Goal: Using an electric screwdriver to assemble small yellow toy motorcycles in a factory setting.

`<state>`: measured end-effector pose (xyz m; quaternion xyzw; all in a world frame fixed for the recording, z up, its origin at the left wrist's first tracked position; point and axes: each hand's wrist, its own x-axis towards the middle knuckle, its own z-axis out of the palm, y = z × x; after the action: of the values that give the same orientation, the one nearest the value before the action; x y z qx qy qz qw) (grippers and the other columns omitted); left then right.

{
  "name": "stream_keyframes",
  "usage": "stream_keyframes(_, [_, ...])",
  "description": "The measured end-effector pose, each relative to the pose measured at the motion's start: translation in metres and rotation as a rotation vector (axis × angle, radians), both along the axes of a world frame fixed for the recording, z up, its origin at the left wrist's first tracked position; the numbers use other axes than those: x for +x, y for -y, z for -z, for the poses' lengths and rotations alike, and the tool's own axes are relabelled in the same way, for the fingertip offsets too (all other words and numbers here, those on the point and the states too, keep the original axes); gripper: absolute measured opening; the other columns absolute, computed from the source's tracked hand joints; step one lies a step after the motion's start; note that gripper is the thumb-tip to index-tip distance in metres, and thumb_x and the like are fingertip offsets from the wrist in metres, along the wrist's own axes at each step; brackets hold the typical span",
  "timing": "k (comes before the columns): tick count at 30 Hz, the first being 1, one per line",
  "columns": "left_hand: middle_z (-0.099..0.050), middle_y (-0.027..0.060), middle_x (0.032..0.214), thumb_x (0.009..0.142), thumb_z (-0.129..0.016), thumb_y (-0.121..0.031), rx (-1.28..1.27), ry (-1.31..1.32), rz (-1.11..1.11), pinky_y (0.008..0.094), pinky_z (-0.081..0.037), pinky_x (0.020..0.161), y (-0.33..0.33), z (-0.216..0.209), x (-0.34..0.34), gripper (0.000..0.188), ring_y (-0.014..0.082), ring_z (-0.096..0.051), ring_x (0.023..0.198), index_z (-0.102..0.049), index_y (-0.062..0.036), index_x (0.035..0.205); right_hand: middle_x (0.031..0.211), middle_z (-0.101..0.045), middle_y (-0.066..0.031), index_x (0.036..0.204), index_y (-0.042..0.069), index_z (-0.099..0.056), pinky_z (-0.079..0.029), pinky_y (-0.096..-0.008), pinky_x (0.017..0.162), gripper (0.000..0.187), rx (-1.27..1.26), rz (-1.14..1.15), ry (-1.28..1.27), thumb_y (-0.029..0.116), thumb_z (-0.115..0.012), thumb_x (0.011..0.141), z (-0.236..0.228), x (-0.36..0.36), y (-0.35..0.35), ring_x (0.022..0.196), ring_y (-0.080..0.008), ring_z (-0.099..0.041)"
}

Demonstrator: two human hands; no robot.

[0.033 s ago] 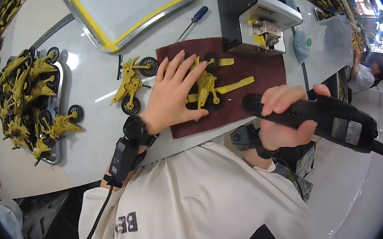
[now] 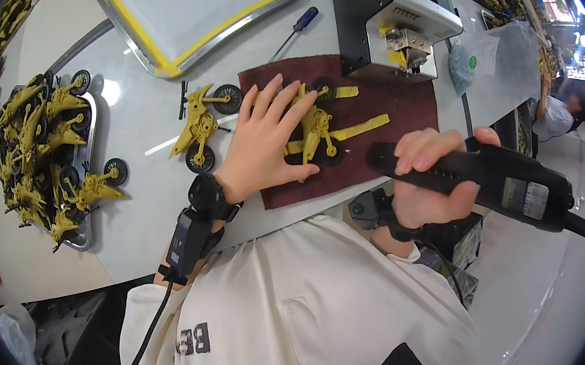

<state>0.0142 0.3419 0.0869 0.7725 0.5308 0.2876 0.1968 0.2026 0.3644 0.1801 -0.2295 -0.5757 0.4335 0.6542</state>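
My left hand lies flat with fingers spread over a yellow toy motorcycle on a dark red cloth. Its palm and fingers cover part of the toy, whose black wheels show at the right of the hand. Yellow tape strips stick out from beneath the toy. In my right hand is a black corded handheld power tool, its dark head just over the cloth's lower right part, apart from the toy. A second yellow toy motorcycle lies on the table, left of my left hand.
A metal tray heaped with yellow toy motorcycles stands at left. Behind the cloth are a screwdriver and a yellow-taped frame. A black-and-white machine borders the cloth; a plastic bag lies farther right. Another person sits beyond.
My right hand and the black tool have shifted very slightly left. My left hand stays on the toy motorcycle.
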Motion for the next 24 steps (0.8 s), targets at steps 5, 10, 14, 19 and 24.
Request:
stream_keyframes(5, [-0.036, 0.0119, 0.139, 0.056, -0.076, -0.045, -0.002, 0.008, -0.006, 0.0497, -0.016, 0.109, 0.003, 0.003, -0.001, 0.096, 0.0337, -0.025, 0.133, -0.037, -0.0142, 0.137, 0.071, -0.055, -0.0166, 0.124, 0.0, -0.02, -0.047, -0.0357, 0.052, 0.07, 0.023, -0.043, -0.005, 0.044, -0.058, 0.085, 0.016, -0.007, 0.006, 0.049, -0.0244, -0.053])
stream_keyframes(10, [-0.035, 0.0116, 0.14, 0.056, -0.077, -0.046, -0.01, 0.02, -0.005, 0.05, -0.016, 0.109, 0.005, 0.005, -0.001, 0.097, 0.0335, -0.024, 0.134, -0.036, -0.0142, 0.138, 0.066, -0.052, -0.0121, 0.122, 0.006, -0.027, -0.043, -0.0361, 0.049, 0.062, -0.029, 0.019, 0.079, 0.049, -0.054, 0.086, 0.018, -0.013, 0.011, 0.045, -0.0221, -0.048])
stream_keyframes(14, [-0.035, 0.0113, 0.141, 0.056, -0.078, -0.046, -0.02, 0.016, 0.007, 0.0503, -0.016, 0.109, 0.003, 0.004, -0.001, 0.098, 0.0333, -0.024, 0.134, -0.036, -0.0141, 0.138, 0.073, -0.057, -0.0155, 0.123, 0.001, -0.024, -0.049, -0.0356, 0.054, 0.063, -0.008, -0.08, 0.01, 0.038, -0.06, 0.086, 0.032, -0.01, 0.006, 0.053, -0.0236, -0.055])
stream_keyframes(19, [-0.036, 0.0113, 0.139, 0.055, -0.078, -0.047, -0.019, 0.012, 0.005, 0.0508, -0.016, 0.109, 0.001, 0.004, -0.001, 0.099, 0.0332, -0.024, 0.134, -0.036, -0.014, 0.138, 0.067, -0.053, -0.011, 0.118, 0.007, -0.029, -0.043, -0.0349, 0.05, 0.057, -0.041, -0.007, 0.143, 0.041, -0.06, 0.084, 0.034, -0.015, 0.004, 0.047, -0.0206, -0.048])
stream_keyframes(24, [-0.04, 0.0112, 0.135, 0.054, -0.078, -0.048, -0.001, 0.015, 0.0, 0.0505, -0.017, 0.108, -0.001, 0.005, -0.002, 0.098, 0.0331, -0.026, 0.133, -0.038, -0.0137, 0.137, 0.071, -0.055, -0.0117, 0.117, 0.005, -0.031, -0.047, -0.0352, 0.056, 0.052, -0.047, -0.119, 0.102, 0.027, -0.063, 0.083, 0.036, -0.013, 0.0, 0.055, -0.0213, -0.053])
